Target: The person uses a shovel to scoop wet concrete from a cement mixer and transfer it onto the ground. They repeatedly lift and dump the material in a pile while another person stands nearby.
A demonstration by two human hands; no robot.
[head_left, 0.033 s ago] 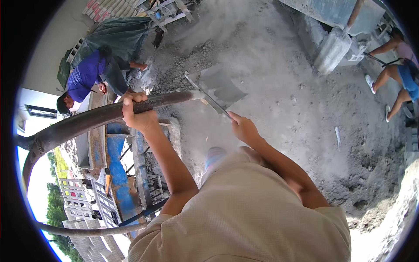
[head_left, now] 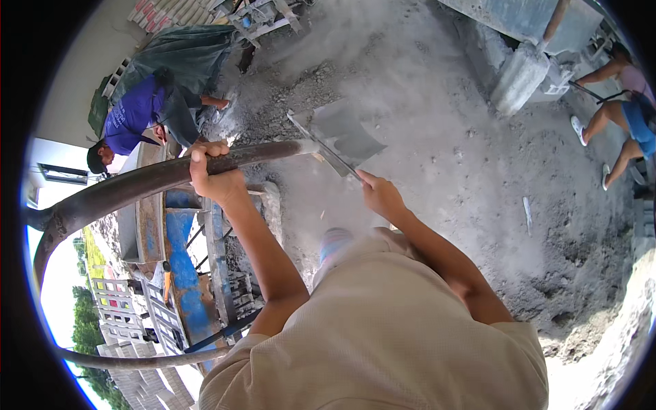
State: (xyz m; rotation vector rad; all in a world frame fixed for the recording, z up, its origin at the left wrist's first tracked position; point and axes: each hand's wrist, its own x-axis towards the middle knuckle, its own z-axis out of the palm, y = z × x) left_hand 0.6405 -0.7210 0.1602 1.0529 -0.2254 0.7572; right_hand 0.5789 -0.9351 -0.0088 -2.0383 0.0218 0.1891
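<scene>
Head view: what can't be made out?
All in the head view:
- Near end of the metal strip: covered by the right hand.
- Whatever lies beneath the green tarp: hidden by its folds.
- Part of the co-worker at right: cut off by the picture's round edge.

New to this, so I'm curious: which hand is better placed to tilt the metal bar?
Probably the right hand: it grips the metal bar at its lower end, while the left hand is wrapped around the dark pole.
</scene>
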